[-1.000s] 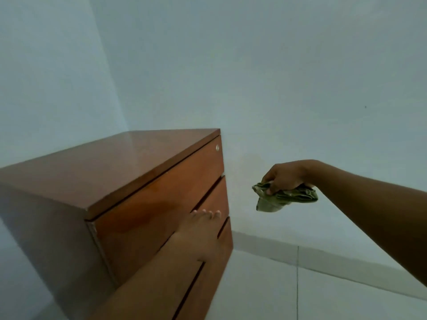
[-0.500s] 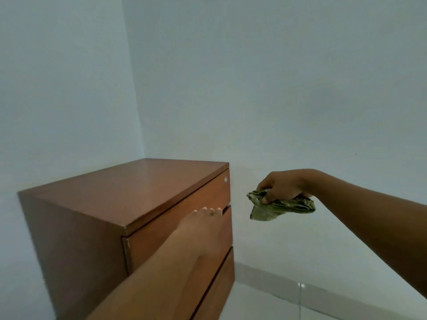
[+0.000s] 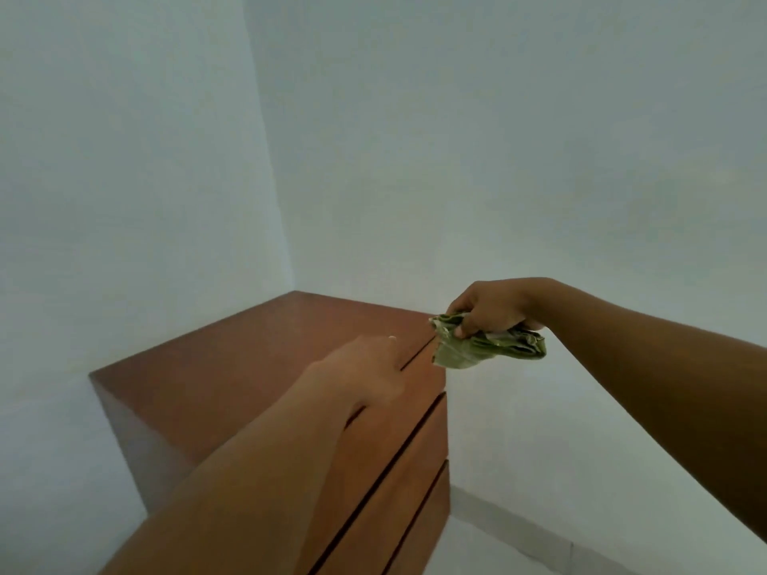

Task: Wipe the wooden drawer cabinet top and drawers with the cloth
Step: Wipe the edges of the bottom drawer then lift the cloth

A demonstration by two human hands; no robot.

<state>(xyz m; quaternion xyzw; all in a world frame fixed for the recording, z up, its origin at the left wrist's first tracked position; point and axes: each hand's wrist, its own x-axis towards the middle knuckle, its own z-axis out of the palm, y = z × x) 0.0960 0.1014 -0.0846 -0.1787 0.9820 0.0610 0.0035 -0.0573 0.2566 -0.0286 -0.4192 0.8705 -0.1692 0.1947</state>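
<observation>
The wooden drawer cabinet [image 3: 232, 367] stands in the room's corner, its flat top facing me and three drawer fronts [image 3: 398, 462] down its right side. My left hand [image 3: 365, 375] lies at the front edge of the top, over the uppermost drawer; its fingers are blurred and I see nothing in it. My right hand [image 3: 489, 307] is shut on a crumpled green cloth [image 3: 485, 346], held in the air just off the cabinet's front right corner. The cloth hangs below the fist, close to the corner.
Pale walls [image 3: 498, 159] meet in a corner right behind the cabinet. A light tiled floor [image 3: 498, 545] with a white skirting strip shows at the lower right.
My left hand rose from the middle drawer front to the top's front edge. My right hand with the cloth came closer to the cabinet corner. The view tilted upward.
</observation>
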